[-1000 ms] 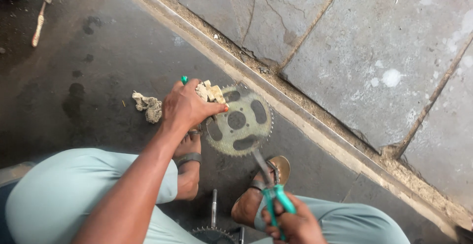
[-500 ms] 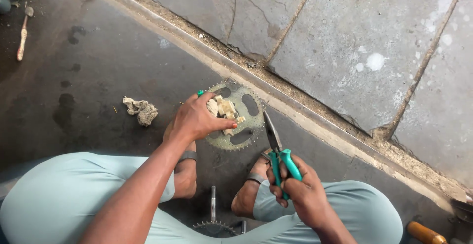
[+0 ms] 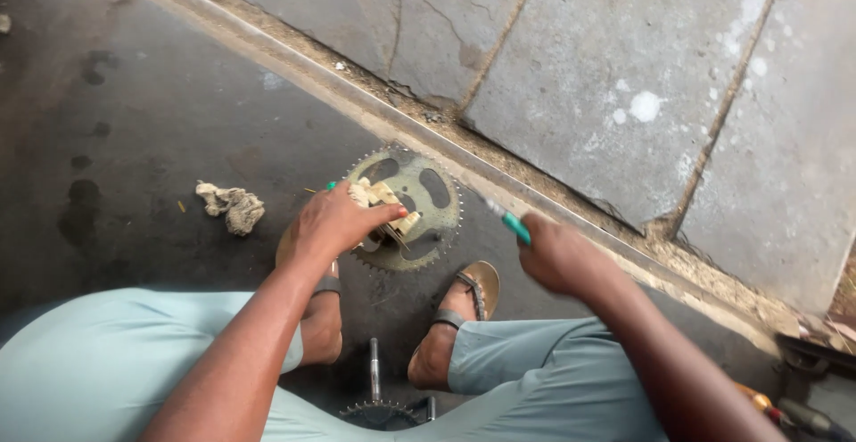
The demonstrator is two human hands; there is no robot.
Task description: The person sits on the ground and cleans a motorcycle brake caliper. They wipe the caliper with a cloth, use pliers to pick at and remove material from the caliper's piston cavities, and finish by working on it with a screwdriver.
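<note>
Pale stone paving slabs [image 3: 571, 76], cracked and spotted with white, fill the upper right, and a narrow kerb strip [image 3: 383, 112] runs slantwise between them and the dark, stained ground [image 3: 152, 94] on the left. The person's light green trouser legs [image 3: 98, 362] take up the bottom of the view, with both sandalled feet [image 3: 459, 313] set on the ground between them.

Just beyond the feet a toothed chain sprocket [image 3: 428, 206] lies flat on the dark ground, close against the kerb strip. The left hand [image 3: 334, 223] rests on its near left part, fingers curled down over a wad of pale cloth [image 3: 379, 197] pressed onto the metal; a small green tip [image 3: 332, 186] shows behind the knuckles, too little to name. That hand and forearm cover part of the sprocket's rim. The right hand [image 3: 557, 255] is closed in a fist around a green-handled tool [image 3: 514, 225], held to the right of the sprocket and clear of it; the working end is blurred and the fist hides the rest, so its kind cannot be told.

A crumpled dirty rag [image 3: 232, 206] lies apart on the ground, left of the sprocket. Between the knees a smaller toothed part on a metal shaft [image 3: 374, 380] is cut off by the bottom edge. At the lower right corner, tool handles [image 3: 785, 411] poke in, mostly out of frame.
</note>
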